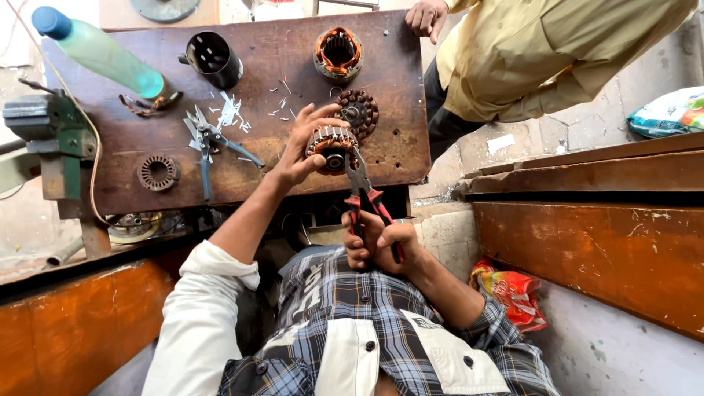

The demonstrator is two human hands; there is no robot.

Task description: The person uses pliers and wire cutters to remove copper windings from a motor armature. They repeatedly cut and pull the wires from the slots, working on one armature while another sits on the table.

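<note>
We start with the brown workbench [396, 154] spread out beyond both our hands, and a co-worker in a yellow shirt [528, 59] stands past our right hand with a hand on the bench corner. A green bottle [103, 53] lies far off beyond our left hand, with a black cup [213, 59] and a pair of shears [209, 139] nearer to it among white scraps. Straight ahead of our left hand sit a copper-wound stator [338, 53] and a dark toothed core [358, 112]. Our left hand [301, 150] is clamped around the motor core [331, 141], held above the near bench edge. Our right hand [378, 246] grips the red-handled pliers [364, 194], jaws at the core's centre. We judge the winding work is midway: this core looks largely bare of copper, though we can't tell what the jaws hold.
</note>
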